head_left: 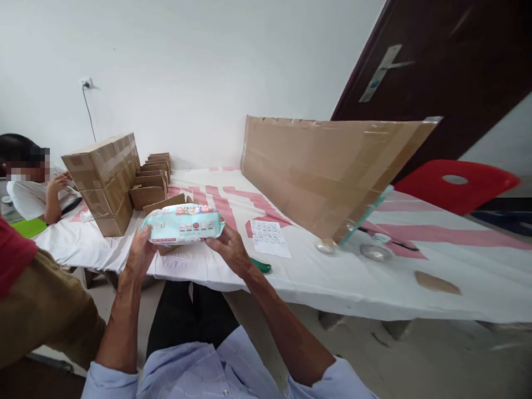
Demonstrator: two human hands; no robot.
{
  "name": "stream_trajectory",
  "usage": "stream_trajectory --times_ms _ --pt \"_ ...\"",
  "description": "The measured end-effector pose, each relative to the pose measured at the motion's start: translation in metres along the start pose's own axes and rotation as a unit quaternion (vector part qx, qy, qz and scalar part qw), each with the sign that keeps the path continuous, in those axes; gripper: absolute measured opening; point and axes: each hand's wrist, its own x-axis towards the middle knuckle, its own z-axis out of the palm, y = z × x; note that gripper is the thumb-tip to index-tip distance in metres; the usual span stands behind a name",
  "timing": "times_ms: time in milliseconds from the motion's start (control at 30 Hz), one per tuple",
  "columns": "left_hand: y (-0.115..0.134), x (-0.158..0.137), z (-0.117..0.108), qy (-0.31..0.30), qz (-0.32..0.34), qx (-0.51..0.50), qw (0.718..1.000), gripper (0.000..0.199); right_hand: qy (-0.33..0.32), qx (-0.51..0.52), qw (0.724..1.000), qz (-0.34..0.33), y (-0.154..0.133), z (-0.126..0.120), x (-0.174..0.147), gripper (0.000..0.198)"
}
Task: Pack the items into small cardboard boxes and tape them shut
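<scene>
Between my two hands I hold a soft plastic pack of wipes (pixel 187 226), pale mint with small coloured cartoon figures along its top edge. My left hand (pixel 140 249) grips its left end, and my right hand (pixel 226 248) grips the lower right end. The pack is held level above the table's front edge. Just behind it stands an open cardboard box (pixel 166 204), mostly hidden by the pack.
Taped cartons (pixel 103 185) are stacked at left, beside a row of open boxes (pixel 155 172). A cardboard panel (pixel 324 166) stands mid-table near a marked paper sheet (pixel 270 237). A green object (pixel 261 266) lies at the front edge. Another person (pixel 35 188) sits far left; a red chair (pixel 453 183) is right.
</scene>
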Motion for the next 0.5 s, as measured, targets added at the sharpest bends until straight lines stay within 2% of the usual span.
stream_trajectory --times_ms 200,333,500 --pt "-0.017 0.0 -0.021 -0.019 -0.06 0.001 0.998 0.062 0.024 -0.017 0.999 0.031 0.029 0.002 0.002 0.059" --pt "-0.03 0.014 -0.037 -0.006 -0.103 0.007 0.995 0.059 0.049 -0.033 0.997 0.049 0.044 0.005 0.013 0.066" --pt "-0.043 0.028 -0.051 0.012 -0.136 0.014 0.991 0.049 0.049 -0.018 0.995 0.088 0.054 0.005 0.024 0.074"
